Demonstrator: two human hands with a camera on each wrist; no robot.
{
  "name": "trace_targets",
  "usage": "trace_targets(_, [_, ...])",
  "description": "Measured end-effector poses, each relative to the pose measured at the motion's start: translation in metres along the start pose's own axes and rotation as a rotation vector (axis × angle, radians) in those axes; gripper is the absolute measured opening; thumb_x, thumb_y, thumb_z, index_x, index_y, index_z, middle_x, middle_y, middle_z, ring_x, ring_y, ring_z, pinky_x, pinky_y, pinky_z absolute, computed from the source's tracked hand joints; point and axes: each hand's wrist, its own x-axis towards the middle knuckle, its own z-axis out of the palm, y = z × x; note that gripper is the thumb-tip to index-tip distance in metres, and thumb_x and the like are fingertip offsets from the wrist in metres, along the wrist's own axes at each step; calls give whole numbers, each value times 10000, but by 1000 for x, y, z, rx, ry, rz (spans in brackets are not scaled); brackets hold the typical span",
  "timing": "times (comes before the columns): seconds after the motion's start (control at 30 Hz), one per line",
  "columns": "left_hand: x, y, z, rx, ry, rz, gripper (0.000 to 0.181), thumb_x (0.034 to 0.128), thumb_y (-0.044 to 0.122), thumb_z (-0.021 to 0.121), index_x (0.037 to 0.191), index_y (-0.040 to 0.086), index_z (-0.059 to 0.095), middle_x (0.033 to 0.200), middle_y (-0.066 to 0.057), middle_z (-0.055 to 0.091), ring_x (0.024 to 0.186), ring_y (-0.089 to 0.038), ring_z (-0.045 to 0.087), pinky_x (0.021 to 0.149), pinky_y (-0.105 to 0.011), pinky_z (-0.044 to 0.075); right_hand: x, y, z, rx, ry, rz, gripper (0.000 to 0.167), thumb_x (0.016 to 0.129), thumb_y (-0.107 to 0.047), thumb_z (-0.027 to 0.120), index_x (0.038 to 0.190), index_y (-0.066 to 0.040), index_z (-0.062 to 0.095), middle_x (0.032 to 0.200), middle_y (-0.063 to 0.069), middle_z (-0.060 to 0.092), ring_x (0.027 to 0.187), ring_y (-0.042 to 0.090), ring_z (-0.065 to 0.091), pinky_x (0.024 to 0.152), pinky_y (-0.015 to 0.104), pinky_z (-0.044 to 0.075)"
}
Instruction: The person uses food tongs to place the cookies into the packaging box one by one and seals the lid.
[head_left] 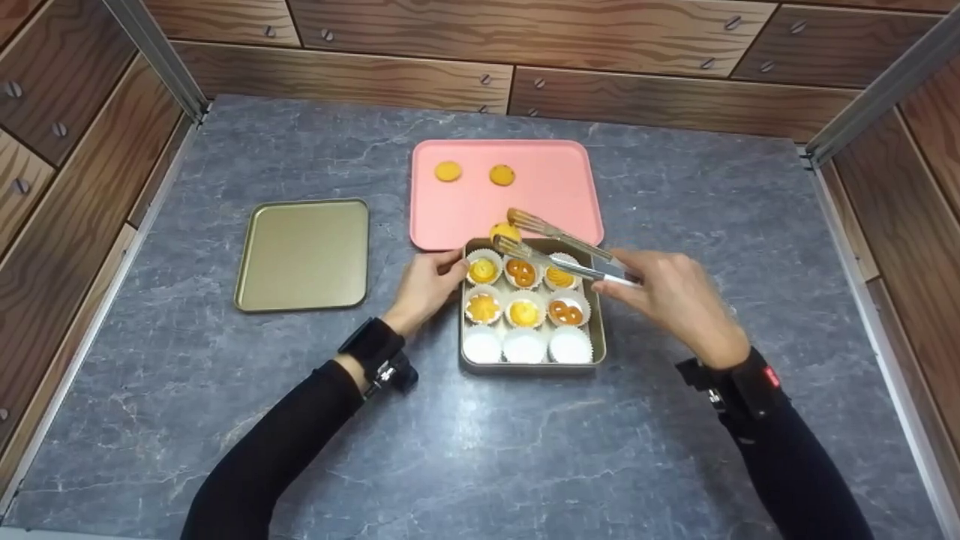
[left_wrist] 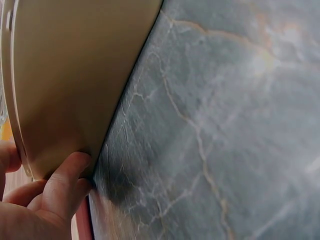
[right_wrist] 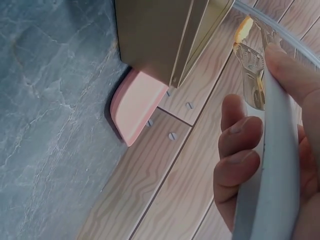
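Observation:
My right hand (head_left: 671, 300) grips white-handled metal tongs (head_left: 559, 262), their tips over the far side of a gold baking tin (head_left: 532, 368). Between the tips is a round yellow cookie (head_left: 504, 232), also visible in the right wrist view as a pale-edged cookie (right_wrist: 243, 31). Near the tin's far left corner, my left hand (head_left: 427, 289) holds the wall, thumb by the rim and fingers outside. White paper cups fill the tin in rows. The far and middle rows contain cookies, among them a pretzel-shaped cookie (head_left: 520, 273); a near-row cup (head_left: 524, 348) shows only white.
Behind the tin lies a pink tray (head_left: 555, 180) with two round cookies (head_left: 448, 172) on it. A flat gold lid (head_left: 307, 255) rests on the grey marbled table to the left. Wood-patterned panels (head_left: 420, 30) enclose the back and sides.

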Motion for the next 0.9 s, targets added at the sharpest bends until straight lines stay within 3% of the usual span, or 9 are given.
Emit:
trace_targets(0.27, [0,-1,1,48,21,3,392,998,188,645,1358,34,662,1242,-115,730,906,-143,687,787,-248,580,-15,-5,1,-6,8,-29,406,873,-380,831,1186,-131,763,693,-54,586,575,108,470,505,290,398])
trace_targets(0.37, [0,-1,1,46,21,-3,398,999,190,646,1362,29,656,1245,-121,728,938,-164,699,837,-290,591,-20,-8,1,4,-6,-27,442,879,-388,824,1221,-116,758,791,-17,692,625,120,540,536,334,484])
trace_targets(0.47, [0,0,1,41,16,-2,401,999,187,646,1366,24,650,1262,-132,719,968,-181,707,861,-303,593,-26,-10,1,9,-26,-26,497,876,-390,824,1276,-106,741,813,-6,707,641,119,555,557,337,507])
trace_targets(0.67, [0,1,0,59,18,9,390,996,177,649,1354,24,660,1294,-131,701,1019,-191,687,884,-303,579,-38,-10,2,-9,-61,-57,515,862,-382,838,1282,-102,737,707,-70,582,580,79,460,497,253,415])
trace_targets(0.9, [0,1,0,35,8,4,397,994,165,649,1363,19,646,1357,-149,658,1097,-224,657,957,-339,553,-43,-11,5,-5,-87,-116,453,853,-369,851,1218,-115,763,747,-72,619,612,61,498,519,246,461])
